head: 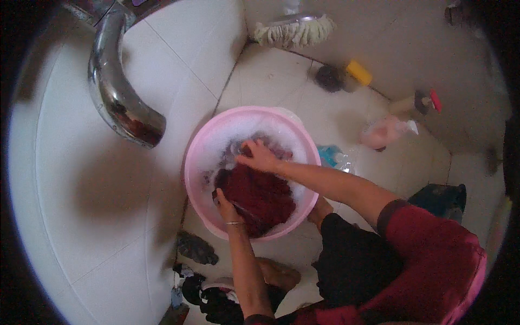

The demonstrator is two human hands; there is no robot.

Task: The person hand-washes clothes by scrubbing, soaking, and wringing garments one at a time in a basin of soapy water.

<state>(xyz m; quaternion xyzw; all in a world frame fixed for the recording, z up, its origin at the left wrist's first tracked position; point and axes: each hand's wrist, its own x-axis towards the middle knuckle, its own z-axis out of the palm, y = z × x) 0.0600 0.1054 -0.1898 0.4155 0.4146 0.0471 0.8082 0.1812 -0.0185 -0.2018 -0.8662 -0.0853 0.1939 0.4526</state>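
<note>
A round pink plastic basin point(195, 142) stands on the tiled floor before me, with white suds point(239, 124) around the inside of its wall. Wet dark red cloth point(260, 195) is heaped in the lower half of the basin. My left hand point(227, 207) grips the cloth at its left edge, thumb on top and the other fingers mostly hidden. A thin bracelet circles that wrist. Above the cloth's upper edge, my right hand point(260, 156) has bent fingers spread over the suds and dark wet fabric. Nothing is plainly held in it.
A metal spout point(126, 97) juts out at the upper left, beside a white tiled wall point(122, 195). Beyond the basin hangs a string mop head point(294, 32). Bottles, including a pink one point(380, 132), and a dark bucket point(440, 199) stand to the right. Black clothing point(223, 304) lies lower left.
</note>
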